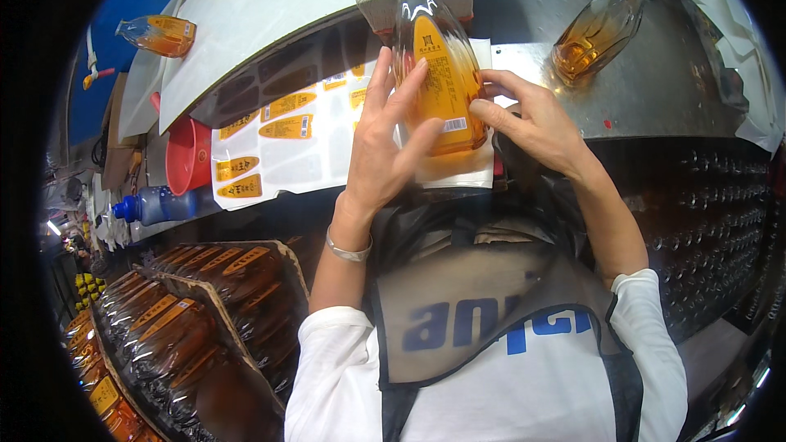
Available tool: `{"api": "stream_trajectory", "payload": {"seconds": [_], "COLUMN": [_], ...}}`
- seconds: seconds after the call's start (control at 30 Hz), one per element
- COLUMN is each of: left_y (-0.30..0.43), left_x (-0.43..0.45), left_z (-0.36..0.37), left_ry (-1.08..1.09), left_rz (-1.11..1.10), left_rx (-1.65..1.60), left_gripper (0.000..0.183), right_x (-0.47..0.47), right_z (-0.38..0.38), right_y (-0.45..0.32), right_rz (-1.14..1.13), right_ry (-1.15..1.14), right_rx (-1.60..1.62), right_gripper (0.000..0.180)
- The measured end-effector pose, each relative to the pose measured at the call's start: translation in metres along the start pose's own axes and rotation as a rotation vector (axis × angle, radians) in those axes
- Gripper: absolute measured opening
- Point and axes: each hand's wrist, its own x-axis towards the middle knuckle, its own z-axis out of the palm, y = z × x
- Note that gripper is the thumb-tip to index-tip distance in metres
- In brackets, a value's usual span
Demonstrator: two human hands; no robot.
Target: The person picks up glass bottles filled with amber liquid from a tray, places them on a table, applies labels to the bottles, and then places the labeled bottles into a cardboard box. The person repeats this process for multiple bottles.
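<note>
A clear glass bottle [457,49] with amber liquid lies before me, its neck resting on a folded cloth pad [374,3] and an orange label [439,80] on its upper face. My left hand [393,129] lies along the bottle's left side, fingers extended, with a fingertip on the label. On the right side, my right hand [528,113] holds the bottle's lower edge between thumb and fingers. Left of the bottle lies a white backing sheet [295,166] with several orange labels on it and blank spots between them.
Another glass bottle with amber liquid [599,31] is on the metal worktop at right; a labelled bottle [163,35] is at far left. A red plastic container [187,156] and a blue drink bottle [163,204] sit left of the sheet. Boxes of labelled bottles [166,319] stand lower left, rows of empty bottles [706,221] lower right.
</note>
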Motion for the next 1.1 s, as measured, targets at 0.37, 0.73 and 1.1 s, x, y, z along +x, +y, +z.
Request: {"api": "stream_trajectory", "payload": {"seconds": [0.37,0.73,1.1], "left_y": [-0.005,-0.001,-0.003], "left_x": [-0.001,0.001,0.0], "left_z": [0.0,-0.004,-0.002], "left_ry": [-0.022,-0.05,-0.031], "left_rz": [-0.017,0.002,0.009], "left_rx": [-0.015,0.032,0.031], "left_gripper": [0.061,0.064,0.064], "right_x": [-0.004,0.05,0.114], "right_z": [0.011,-0.035,-0.033], "right_y": [-0.002,-0.001,-0.046], "right_rz": [-0.172,-0.148,-0.789], "right_ry": [0.155,0.163,0.221], "right_rx": [-0.274,0.371,-0.57], "right_gripper": [0.071,0.039,0.028]}}
